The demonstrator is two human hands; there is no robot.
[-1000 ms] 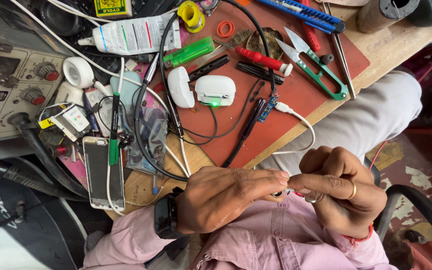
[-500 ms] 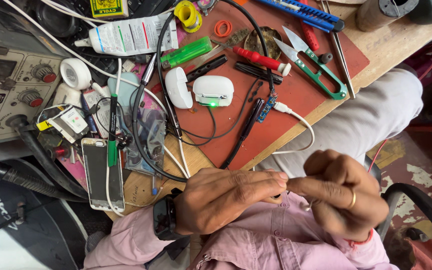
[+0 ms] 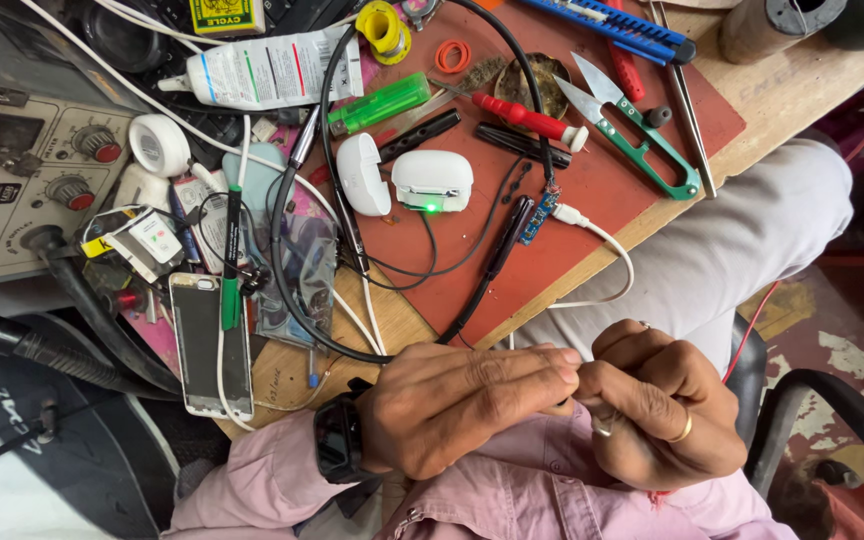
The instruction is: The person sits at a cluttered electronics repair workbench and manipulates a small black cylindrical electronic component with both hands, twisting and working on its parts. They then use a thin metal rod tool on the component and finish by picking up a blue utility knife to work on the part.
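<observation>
My left hand (image 3: 462, 405), with a black watch (image 3: 337, 440) on its wrist, and my right hand (image 3: 657, 405), with a ring, meet fingertip to fingertip over my lap, just below the bench edge. Both pinch a small item (image 3: 578, 384) that the fingers almost wholly hide. A bit of metal (image 3: 603, 424) shows under my right fingers. A white cable (image 3: 607, 262) runs from a small blue circuit board (image 3: 538, 216) on the red mat (image 3: 642, 170) down toward my hands and goes under my left fingers.
On the bench lie a white earbud case (image 3: 433, 180) with a green light, its lid (image 3: 362, 175), green snips (image 3: 642, 140), a red-handled tool (image 3: 527, 118), a green lighter (image 3: 384, 102), a glue tube (image 3: 267, 70), a phone (image 3: 210, 345), black cables and a grey power unit (image 3: 12, 180).
My hands stay pinched together and have shifted slightly to the right. My right hand has turned a little. Nothing on the bench has moved.
</observation>
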